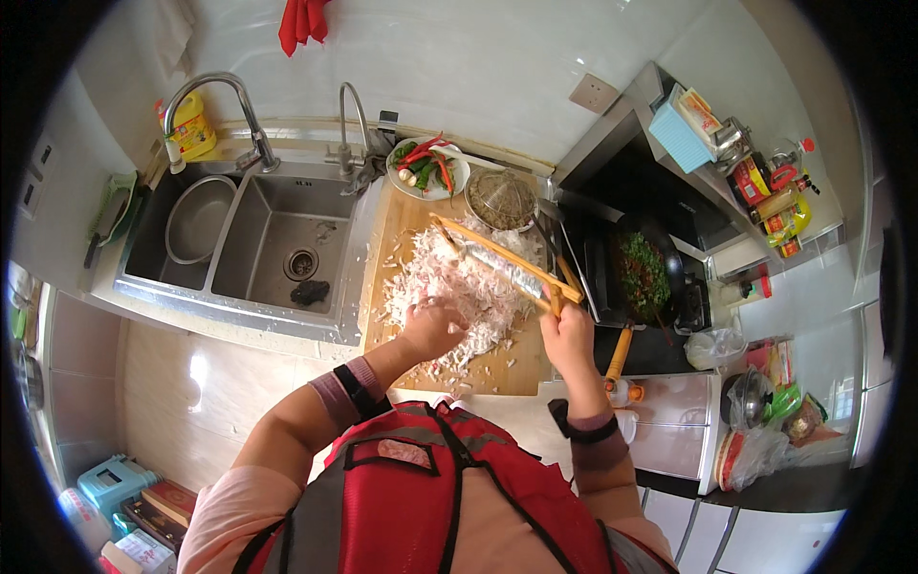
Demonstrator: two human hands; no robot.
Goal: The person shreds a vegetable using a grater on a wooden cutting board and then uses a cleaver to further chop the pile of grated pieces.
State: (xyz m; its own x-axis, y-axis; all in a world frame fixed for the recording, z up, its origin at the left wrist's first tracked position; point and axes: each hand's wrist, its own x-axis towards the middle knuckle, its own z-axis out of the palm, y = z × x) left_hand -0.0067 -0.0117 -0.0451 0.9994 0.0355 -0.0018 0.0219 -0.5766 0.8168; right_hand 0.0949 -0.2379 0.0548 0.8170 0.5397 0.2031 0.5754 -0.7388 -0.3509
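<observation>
My right hand (568, 336) grips the near end of a wooden-framed grater (505, 267) with a shiny metal plate. The grater slants up to the left over a large heap of white, pink-tinged shreds (470, 344), which look like grated radish. At the left side of that heap rests my left hand (434, 328), its fingers curled down into the shreds. Whether it holds any of them is hidden by the back of the hand. Under the heap lies a wooden cutting board (523, 377), with stray shreds around its edges.
A double steel sink (287, 215) lies left of the board. Behind the heap stand a plate of peppers and garlic (428, 166) and a bowl covered by a wire strainer (500, 199). Right, a wok (645, 273) with chopped greens sits on the stove, its wooden handle (620, 351) pointing towards me.
</observation>
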